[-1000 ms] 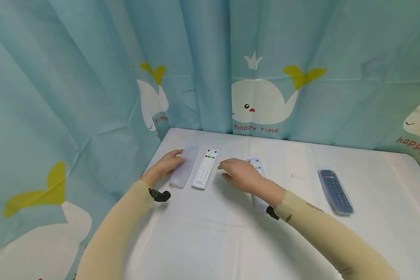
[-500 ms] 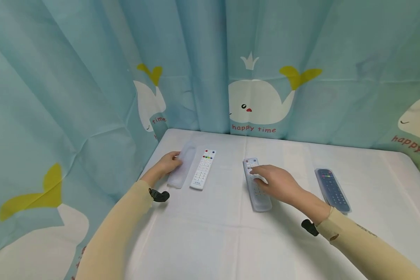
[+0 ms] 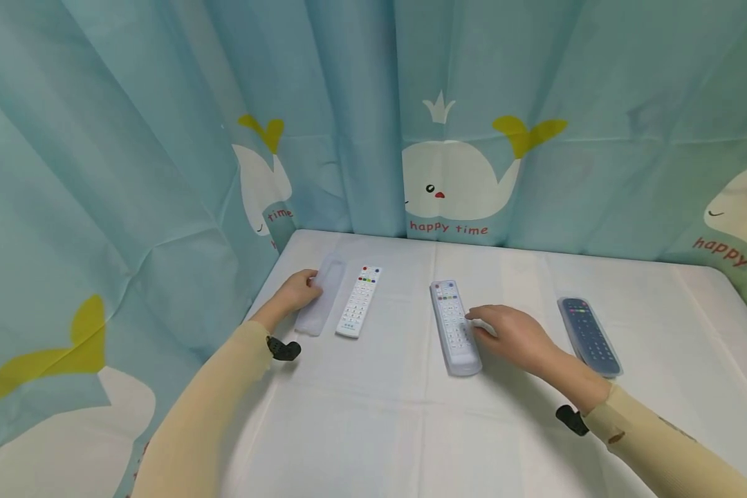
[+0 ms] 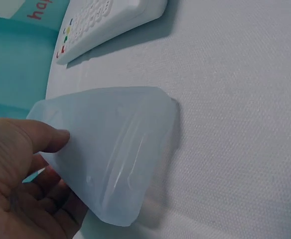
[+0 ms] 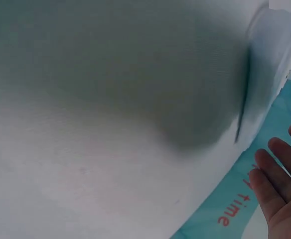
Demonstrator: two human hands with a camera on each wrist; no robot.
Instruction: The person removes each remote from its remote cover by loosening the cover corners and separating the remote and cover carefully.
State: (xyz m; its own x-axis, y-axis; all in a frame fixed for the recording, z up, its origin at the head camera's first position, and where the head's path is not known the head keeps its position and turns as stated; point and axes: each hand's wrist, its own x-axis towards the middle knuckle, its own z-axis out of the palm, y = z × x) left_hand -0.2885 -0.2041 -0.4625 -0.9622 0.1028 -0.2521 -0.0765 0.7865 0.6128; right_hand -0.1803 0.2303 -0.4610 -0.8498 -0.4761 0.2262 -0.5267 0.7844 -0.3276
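My left hand holds the edge of a translucent silicone remote cover at the table's far left. In the left wrist view its thumb lies on top of the cover and the fingers are underneath. Just right of the cover lies a bare white remote control with coloured buttons. My right hand is at the right side of a white remote in a translucent cover. Its fingers are loosely bent, and they look relaxed in the right wrist view; whether they touch that remote is unclear.
A dark remote in a translucent cover lies farther right, beyond my right hand. Under everything is a white-clothed table. A blue curtain with whale prints hangs along its back and left sides.
My right hand has moved rightward, from beside the bare white remote, across the covered one, to its right side. My left hand stays on the empty cover. The view has shifted slightly.
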